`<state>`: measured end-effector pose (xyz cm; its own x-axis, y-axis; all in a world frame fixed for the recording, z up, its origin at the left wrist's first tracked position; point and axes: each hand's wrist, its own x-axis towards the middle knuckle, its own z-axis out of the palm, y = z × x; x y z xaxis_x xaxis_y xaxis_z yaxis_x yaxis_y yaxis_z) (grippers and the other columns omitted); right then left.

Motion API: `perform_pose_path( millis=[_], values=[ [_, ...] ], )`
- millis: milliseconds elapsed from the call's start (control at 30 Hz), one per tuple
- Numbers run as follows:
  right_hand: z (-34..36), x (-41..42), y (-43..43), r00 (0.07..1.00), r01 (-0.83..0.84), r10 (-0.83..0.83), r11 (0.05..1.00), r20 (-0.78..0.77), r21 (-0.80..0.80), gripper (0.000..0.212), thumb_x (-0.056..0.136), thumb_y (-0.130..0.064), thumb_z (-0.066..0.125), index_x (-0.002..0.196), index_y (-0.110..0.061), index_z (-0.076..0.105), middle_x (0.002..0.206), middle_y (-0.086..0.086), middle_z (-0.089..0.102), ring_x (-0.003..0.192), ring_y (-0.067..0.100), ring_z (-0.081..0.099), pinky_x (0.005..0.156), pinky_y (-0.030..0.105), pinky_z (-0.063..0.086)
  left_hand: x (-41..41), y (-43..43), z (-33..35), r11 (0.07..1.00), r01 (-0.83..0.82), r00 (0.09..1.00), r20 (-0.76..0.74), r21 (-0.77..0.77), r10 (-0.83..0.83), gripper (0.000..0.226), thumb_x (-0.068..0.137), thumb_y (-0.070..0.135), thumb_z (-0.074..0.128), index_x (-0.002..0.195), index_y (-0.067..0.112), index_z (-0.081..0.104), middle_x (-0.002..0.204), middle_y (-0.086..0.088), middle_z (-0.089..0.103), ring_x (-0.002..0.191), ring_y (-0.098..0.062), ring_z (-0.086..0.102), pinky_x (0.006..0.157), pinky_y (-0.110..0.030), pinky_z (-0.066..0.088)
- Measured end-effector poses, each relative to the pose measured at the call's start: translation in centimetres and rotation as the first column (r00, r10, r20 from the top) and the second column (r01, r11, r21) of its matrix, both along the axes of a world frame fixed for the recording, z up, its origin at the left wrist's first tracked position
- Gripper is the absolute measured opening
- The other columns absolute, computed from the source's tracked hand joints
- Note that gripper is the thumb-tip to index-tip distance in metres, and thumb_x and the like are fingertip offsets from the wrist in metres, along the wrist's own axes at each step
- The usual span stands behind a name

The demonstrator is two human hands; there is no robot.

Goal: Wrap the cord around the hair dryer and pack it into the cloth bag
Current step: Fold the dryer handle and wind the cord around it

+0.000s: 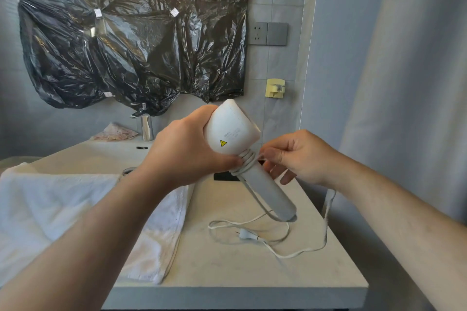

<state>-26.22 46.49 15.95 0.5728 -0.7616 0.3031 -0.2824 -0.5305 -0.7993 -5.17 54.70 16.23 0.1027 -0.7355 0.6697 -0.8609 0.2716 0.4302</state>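
Here, hair dryer (233, 134) held above counter (227, 267), head gripped by closed left hand (187, 151), handle angled toward 5 o'clock. Cord (246, 159) coiled at handle top, pinched by right hand (295, 156) fingers. Plug (246, 235) lying on counter below dryer at 6 o'clock.

- Hair dryer (231, 131): smooth matt white plastic.
- Towel (63, 209): white looped cloth.
- Faucet (147, 127): glossy chromed metal.
- Wall sheet (131, 33): crinkled glossy black plastic.

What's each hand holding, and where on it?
Left hand grips the hair dryer at the head-handle junction. Right hand pinches the cord beside the coils.
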Motion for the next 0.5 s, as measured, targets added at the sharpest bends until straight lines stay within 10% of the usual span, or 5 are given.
perform_pose_path(
  millis=[233, 500],
  values=[
    [-2.4, -0.9, -2.1, 0.972, 0.131, -0.121, 0.991, 0.202, -0.039, 0.035, 0.096, -0.032, 0.055, 0.066, -0.016, 0.063, 0.044, -0.005, 0.041, 0.039, 0.009, 0.030, 0.048, 0.024, 0.024, -1.1, 1.1, -0.3, 0.951, 0.310, 0.937, -0.164, -0.022, -0.309, 0.065, 0.043, 0.052, 0.086, 0.102, 0.034, 0.065, 0.086, 0.018, 0.070, 0.079, 0.000, 0.065, 0.068, -0.018, 0.050],
    [-3.9, -1.9, -0.9, 0.882, -0.456, 0.447, 0.724, 0.152, 0.518, 0.084, 0.067, -0.077, 0.057, 0.110, -0.007, 0.068, 0.099, 0.025, 0.065, 0.074, 0.032, 0.063, 0.071, 0.040, 0.053, -0.1, -0.5, 0.4, 0.976, 0.216, 0.954, -0.211, -0.002, -0.211, 0.068, 0.042, 0.059, 0.081, 0.102, 0.029, 0.066, 0.087, 0.008, 0.070, 0.081, -0.014, 0.068, 0.072, -0.040, 0.058]
  ],
)
